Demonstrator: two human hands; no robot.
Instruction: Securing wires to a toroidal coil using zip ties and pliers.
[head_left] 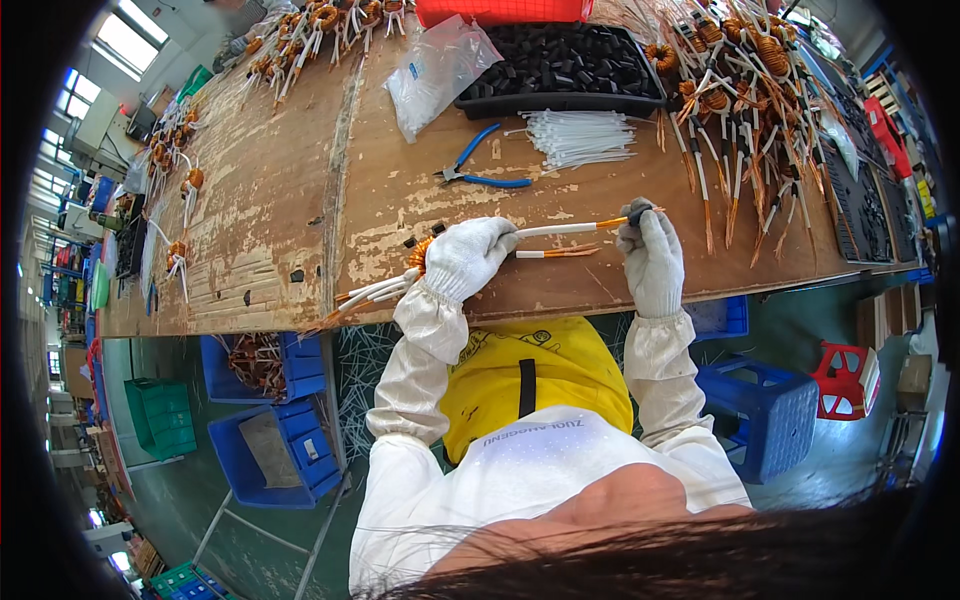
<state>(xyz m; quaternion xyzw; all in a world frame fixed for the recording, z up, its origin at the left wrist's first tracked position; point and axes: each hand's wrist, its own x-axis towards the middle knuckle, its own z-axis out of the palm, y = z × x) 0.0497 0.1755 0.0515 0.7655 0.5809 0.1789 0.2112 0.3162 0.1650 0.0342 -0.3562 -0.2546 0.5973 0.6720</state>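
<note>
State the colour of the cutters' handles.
The cutters' handles are blue; the head view shows them best.

Worn wood makes the counter (270, 210), its finish scuffed and flaked into pale, rough patches. The hands (465, 262) wear matt white knitted cloth, with loose, creased fabric sleeves (411, 385). Between them runs smooth white plastic-looking sleeving (560, 229), ending in bare coppery strands; the coil (421, 252) shows glossy copper-coloured wire. At twelve o'clock, a clear plastic bag (437, 85) gleams in crinkles, near pliers (485, 180) with metal jaws and smooth blue plastic grips. At one o'clock, a black plastic tray (560, 103). Yellow cloth (570, 365) lies at five, a smooth plastic stool (775, 420) at four, plastic crates (322, 465) at eight.
</note>
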